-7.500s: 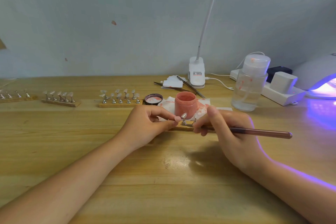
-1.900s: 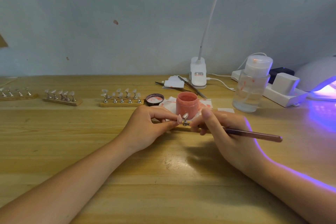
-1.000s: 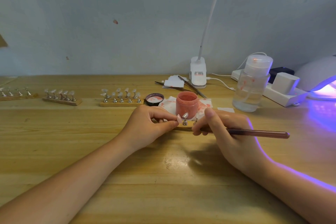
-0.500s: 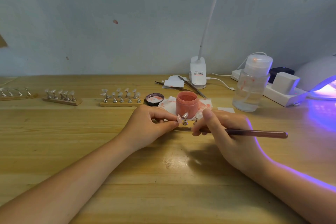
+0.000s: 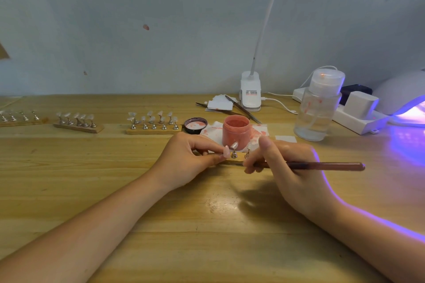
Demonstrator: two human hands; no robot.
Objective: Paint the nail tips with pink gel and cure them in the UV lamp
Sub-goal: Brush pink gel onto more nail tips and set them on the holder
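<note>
Painting looks mid-way: left hand point(image 5: 190, 158) pinches a nail tip point(image 5: 226, 151) at mid-bench, right hand point(image 5: 289, 167) grips the brush point(image 5: 322, 166); three far-edge racks point(image 5: 153, 122) look unpainted, UV lamp point(image 5: 404, 99) glowing.

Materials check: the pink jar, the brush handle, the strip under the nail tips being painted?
Jar: seemingly frosted translucent plastic, matte, pink showing through. Brush: glossy reddish-brown handle, lacquered wood or metal, unclear. Strip: looks like bare wood, tan and matte like the table; its pegs shine like metal.
</note>
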